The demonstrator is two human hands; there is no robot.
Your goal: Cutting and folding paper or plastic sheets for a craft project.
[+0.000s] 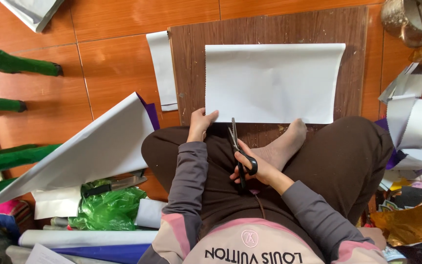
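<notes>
A large white sheet (272, 80) lies flat on a brown wooden board (191, 58) on the floor in front of my crossed legs. My left hand (200, 124) pinches the sheet's near left corner. My right hand (255, 166) holds black-handled scissors (237, 146), blades pointing up toward the sheet's near edge and just short of it. My bare foot (284, 144) rests against the board under the sheet's near edge.
A big folded white-and-purple sheet (89, 146) lies to my left, with a knife (116, 186) on a green plastic bag (108, 210). Green chair legs (10, 63) stand far left. Paper scraps (416, 122) and gold foil (411, 220) pile at right; a narrow white strip (163, 68) lies beside the board.
</notes>
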